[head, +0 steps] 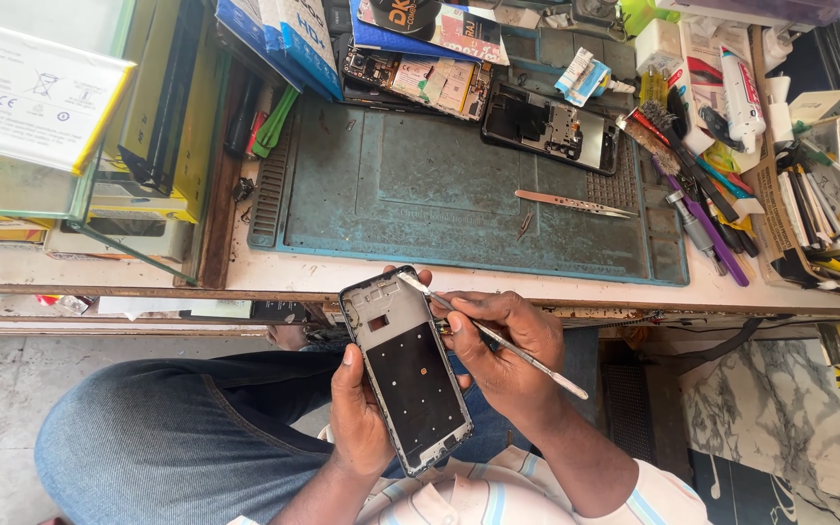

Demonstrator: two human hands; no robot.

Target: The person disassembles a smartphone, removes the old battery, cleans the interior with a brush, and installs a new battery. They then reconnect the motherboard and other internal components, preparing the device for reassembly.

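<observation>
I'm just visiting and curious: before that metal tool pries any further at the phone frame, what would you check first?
1. Left hand has a firm grip on the phone frame: ok.
2. Right hand steadies the thin metal pry tool: ok.
3. Tool tip sits at the frame's top edge: ok.
4. Frame supported from below: not ok, held in the air above the lap.
5. Tweezers within reach on the teal work mat: ok.
6. Tip seated in a seam: cannot tell.

left hand [360, 413] cupping from below, fingers curling, thumb up | right hand [506, 342] pinching closed, wrist bending inward
</observation>
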